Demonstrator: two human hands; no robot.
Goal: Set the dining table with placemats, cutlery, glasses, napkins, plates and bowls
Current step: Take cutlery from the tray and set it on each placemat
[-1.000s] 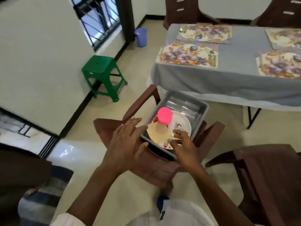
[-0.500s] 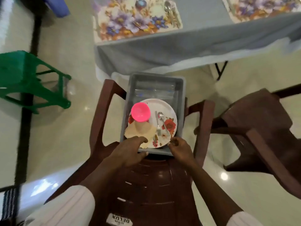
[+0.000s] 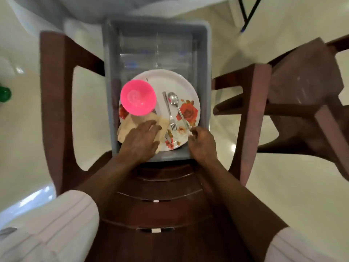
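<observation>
Plate (image 3: 186, 86): white, red rose print, lies in grey tub (image 3: 204, 76), nearer end. Far end of the tub holds only its ribbed bottom.
On plate: pink cup (image 3: 138, 98) at left, mouth up. Fork (image 3: 169, 112) and spoon (image 3: 174, 102) side by side right of it, fork tines toward the person, spoon bowl away. Beige napkin (image 3: 123, 130) over plate's near-left rim, reaching the tub wall.
Left grip (image 3: 140, 140): fingers straight, flat on the napkin, holding nothing.
Right grip (image 3: 203, 142): fingers curled, tips pinching the end of the spoon's handle at the near-right rim; slightly blurred.
Tub sits on the seat of a brown chair (image 3: 166, 188), between its armrests. White sleeves (image 3: 66, 224) on both arms. Second brown chair (image 3: 302, 87) at right. Cream floor (image 3: 292, 186). Grey cloth (image 3: 113, 8) of the surface hangs beyond the tub.
</observation>
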